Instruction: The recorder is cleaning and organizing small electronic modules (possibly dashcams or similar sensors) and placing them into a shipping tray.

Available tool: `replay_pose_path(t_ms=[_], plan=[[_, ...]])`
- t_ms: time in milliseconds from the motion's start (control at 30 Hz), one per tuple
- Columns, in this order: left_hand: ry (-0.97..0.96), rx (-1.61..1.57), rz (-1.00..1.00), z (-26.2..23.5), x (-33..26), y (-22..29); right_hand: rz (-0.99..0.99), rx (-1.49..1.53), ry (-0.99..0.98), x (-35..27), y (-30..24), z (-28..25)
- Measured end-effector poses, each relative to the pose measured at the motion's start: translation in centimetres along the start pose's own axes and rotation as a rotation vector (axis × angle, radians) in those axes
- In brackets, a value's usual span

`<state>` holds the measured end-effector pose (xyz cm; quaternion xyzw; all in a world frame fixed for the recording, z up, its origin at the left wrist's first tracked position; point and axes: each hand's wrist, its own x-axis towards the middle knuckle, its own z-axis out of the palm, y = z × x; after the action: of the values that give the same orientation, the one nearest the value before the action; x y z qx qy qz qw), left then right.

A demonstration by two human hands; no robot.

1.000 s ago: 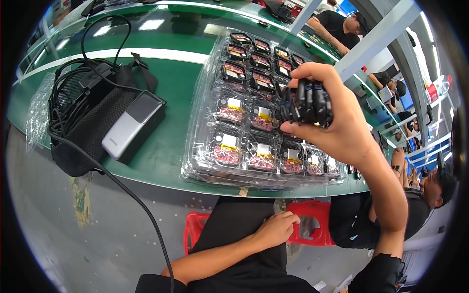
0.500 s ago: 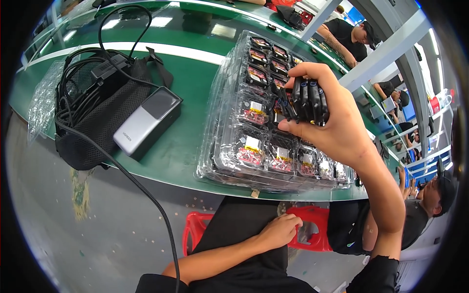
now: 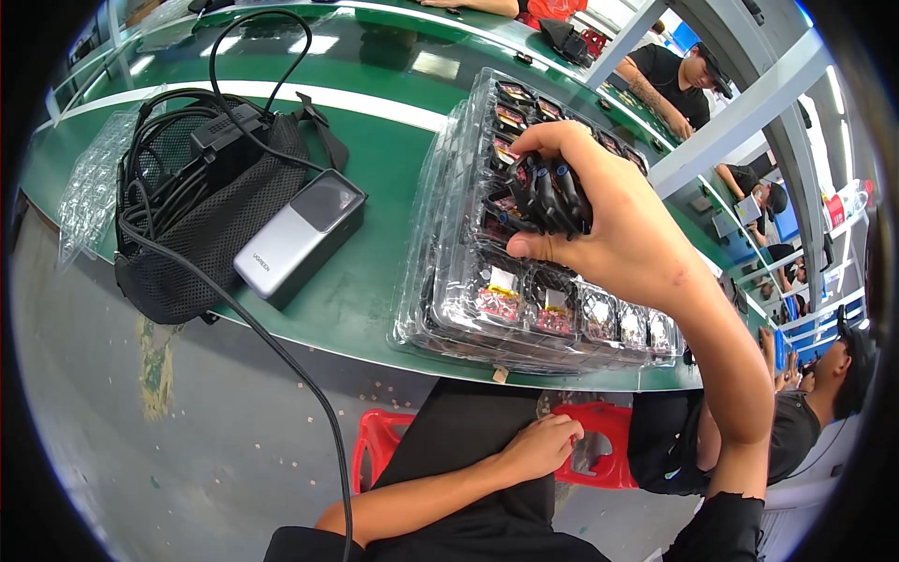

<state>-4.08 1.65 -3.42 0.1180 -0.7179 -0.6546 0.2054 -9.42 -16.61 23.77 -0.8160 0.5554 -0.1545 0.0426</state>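
Observation:
My right hand (image 3: 618, 211) is closed around a row of several black plastic casings (image 3: 552, 197), pressed side by side between thumb and fingers. It is above a stack of clear plastic trays (image 3: 440, 314). Tray compartments hold small black-framed units with reddish circuit boards (image 3: 499, 295), some topped by a silver-white battery pack. Hand and casings hide the middle of the top tray. My left hand (image 3: 543, 445) rests on my thigh, below the table edge, its fingers loosely bent and nothing seen in it.
Left of the trays, a grey power bank (image 3: 300, 234) lies beside a black mesh bag (image 3: 211, 225) of coiled cable. The cable (image 3: 290, 361) hangs over the table edge towards me. A red stool (image 3: 599, 445) stands under the table. Other people sit at right and across.
My right hand, with the casings, has moved slightly left over the trays. The bag, power bank and trays appear shifted a little right in view. My left hand remains on my thigh.

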Motion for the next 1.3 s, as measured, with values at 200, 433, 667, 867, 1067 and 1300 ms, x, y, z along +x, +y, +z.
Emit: replay_pose_path(t_ms=[200, 433, 667, 867, 1067, 1300], plan=[[0.008, -0.004, -0.006, -0.4, -0.2, 0.2, -0.039, 0.120, 0.048, -0.2, 0.2, 0.3], [0.024, -0.014, 0.005, -0.3, -0.1, -0.1, -0.073, 0.146, 0.112, -1.1, -0.1, 0.3], [0.021, -0.004, 0.010, 0.0, -0.2, -0.1, -0.293, 0.185, -0.056, -1.1, -0.8, -0.7], [0.021, -0.001, 0.005, 0.0, -0.1, -0.2, -0.104, 0.061, -0.112, -1.2, -3.5, -1.2], [0.000, 0.002, -0.012, -0.3, 0.0, 0.1, 0.125, -0.031, -0.175, -1.7, -5.9, -1.6], [-0.003, 0.005, 0.001, -0.2, -0.1, -0.1, 0.159, 0.054, -0.232, -1.0, -5.5, -2.2]])
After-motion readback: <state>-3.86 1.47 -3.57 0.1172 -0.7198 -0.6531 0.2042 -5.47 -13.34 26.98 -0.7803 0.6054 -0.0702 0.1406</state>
